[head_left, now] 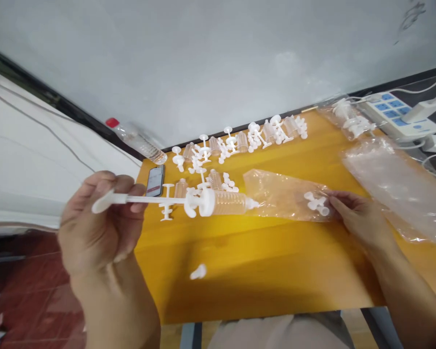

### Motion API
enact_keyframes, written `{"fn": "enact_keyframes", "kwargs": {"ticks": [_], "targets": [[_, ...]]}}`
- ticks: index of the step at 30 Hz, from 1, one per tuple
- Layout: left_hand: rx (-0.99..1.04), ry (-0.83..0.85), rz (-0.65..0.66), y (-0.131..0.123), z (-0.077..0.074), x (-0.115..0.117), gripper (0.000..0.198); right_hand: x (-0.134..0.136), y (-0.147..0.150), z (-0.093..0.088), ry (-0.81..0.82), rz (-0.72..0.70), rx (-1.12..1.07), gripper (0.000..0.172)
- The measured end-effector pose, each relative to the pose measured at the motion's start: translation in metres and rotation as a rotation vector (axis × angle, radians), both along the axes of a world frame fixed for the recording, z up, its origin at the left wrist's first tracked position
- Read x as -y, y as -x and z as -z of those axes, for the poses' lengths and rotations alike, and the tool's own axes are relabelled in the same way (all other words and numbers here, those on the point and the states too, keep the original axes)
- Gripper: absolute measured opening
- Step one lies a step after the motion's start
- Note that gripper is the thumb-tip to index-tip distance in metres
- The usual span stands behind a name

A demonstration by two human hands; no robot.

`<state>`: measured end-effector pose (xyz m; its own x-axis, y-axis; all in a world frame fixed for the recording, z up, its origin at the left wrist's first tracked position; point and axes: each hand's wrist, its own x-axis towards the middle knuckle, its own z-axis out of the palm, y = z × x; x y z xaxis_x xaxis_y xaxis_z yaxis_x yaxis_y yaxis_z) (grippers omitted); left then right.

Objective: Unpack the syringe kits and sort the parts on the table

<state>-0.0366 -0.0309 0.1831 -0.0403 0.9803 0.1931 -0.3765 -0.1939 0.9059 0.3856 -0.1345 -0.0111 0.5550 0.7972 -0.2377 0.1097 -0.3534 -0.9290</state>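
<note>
My left hand [103, 218] grips the white plunger end of a clear syringe-like cookie press [228, 202], held level above the table. Its tapered tip points right, at the mouth of a clear plastic bag [287, 194]. My right hand [352, 213] pinches the far end of that bag. Small white nozzle-like pieces [317, 203] lie inside the bag near my right fingers. A single white piece [198, 272] rests on the table in front.
Clear barrels [242, 142], white plungers and small white parts stand in rows at the back. A phone [155, 182] and a water bottle [141, 143] are at the left. More plastic bags [396, 179] and a power strip [399, 116] lie right.
</note>
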Motion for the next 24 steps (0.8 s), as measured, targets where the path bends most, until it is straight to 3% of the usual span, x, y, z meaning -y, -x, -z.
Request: {"fn": "enact_keyframes", "kwargs": {"ticks": [3,5,7,9,12,13,15,17,20,22,24], "targets": [[0.087,0.017,-0.029,0.004,0.025,-0.002,0.028,0.007,-0.009,-0.015,0.113,0.024,0.268,0.04],[0.171,0.085,-0.009,0.004,0.048,-0.006,0.037,0.018,0.004,-0.029,0.159,0.039,0.569,0.042],[0.27,0.129,-0.004,0.004,0.073,-0.013,0.042,0.033,0.036,-0.043,0.022,0.065,0.865,0.046],[0.346,0.148,-0.051,0.007,0.094,-0.019,0.038,0.047,0.085,-0.05,-0.295,-0.003,0.975,0.055],[0.353,0.153,-0.197,0.014,0.112,-0.026,0.023,0.054,0.168,-0.044,-0.512,-0.724,0.711,0.056],[0.351,0.149,-0.225,0.016,0.114,-0.027,0.02,0.05,0.194,-0.037,-0.529,-0.899,0.659,0.054],[0.366,0.136,-0.226,0.019,0.116,-0.028,0.017,0.037,0.237,-0.02,-0.568,-1.082,0.694,0.054],[0.394,0.143,-0.177,0.02,0.116,-0.026,0.017,0.021,0.263,-0.006,-0.58,-1.176,0.803,0.044],[0.412,0.205,-0.135,0.023,0.117,-0.023,0.015,0.007,0.269,-0.003,-0.542,-1.307,0.887,0.023],[0.424,0.252,-0.133,0.028,0.12,-0.022,0.014,0.008,0.251,-0.012,-0.531,-1.325,0.865,0.031],[0.465,0.271,-0.109,0.033,0.123,-0.02,0.015,0.011,0.221,-0.024,-0.527,-1.255,0.805,0.043]]}}
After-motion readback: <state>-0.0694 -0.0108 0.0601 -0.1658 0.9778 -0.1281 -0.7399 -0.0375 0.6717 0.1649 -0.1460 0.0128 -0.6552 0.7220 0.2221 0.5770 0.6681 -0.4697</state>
